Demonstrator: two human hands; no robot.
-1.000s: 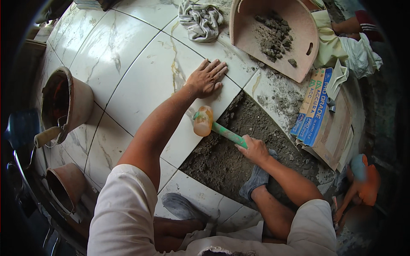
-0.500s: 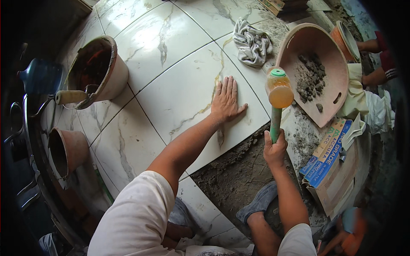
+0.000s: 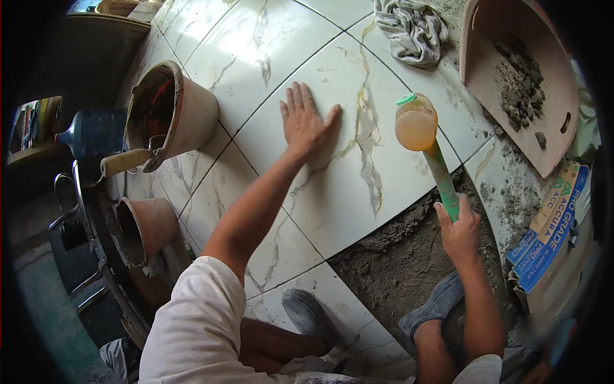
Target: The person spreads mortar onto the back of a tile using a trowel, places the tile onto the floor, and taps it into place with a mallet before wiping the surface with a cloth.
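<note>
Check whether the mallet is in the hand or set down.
In the hand: the right hand is closed around the green handle of the mallet.

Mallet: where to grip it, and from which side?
Probably best by the green handle, coming from its lower end, on the person's side: it is slim and straight, while the amber head is bulky and rounded. The right hand grips that end, clear of the head.

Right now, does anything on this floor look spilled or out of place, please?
Yes, slightly. Loose gray debris is scattered over the pale tile beside the pink scoop, outside the heap it holds, so it looks spilled. A crumpled cloth also lies loose on the floor, left of the scoop.
</note>
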